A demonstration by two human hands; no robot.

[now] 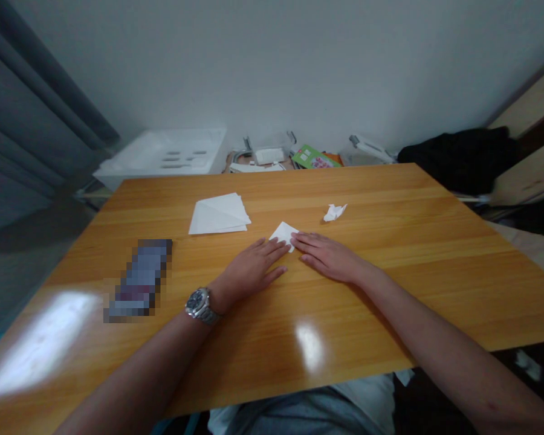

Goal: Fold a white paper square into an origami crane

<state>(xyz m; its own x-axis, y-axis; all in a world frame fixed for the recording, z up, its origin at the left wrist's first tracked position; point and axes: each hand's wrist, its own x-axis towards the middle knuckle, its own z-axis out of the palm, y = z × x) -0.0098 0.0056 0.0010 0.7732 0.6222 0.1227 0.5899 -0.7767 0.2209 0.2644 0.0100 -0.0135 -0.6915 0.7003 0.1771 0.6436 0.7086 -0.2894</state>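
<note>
A small folded piece of white paper (283,231) lies flat on the wooden table (367,314), its far corner pointing away from me. My left hand (256,266), with a metal watch (200,304) on the wrist, rests with outstretched fingers on the paper's left side. From the right, my right hand (327,256) lays its extended fingertips on the paper's right edge. Both hands are open and palm down, and they cover the near part of the paper. Beyond them to the left is a stack of white paper sheets (220,214).
A crumpled or folded white paper piece (334,212) sits to the right. On the left lies a pixelated, phone-like object (140,278). Past the far table edge are a white tray (181,151), a green booklet (315,158) and dark cloth (457,158).
</note>
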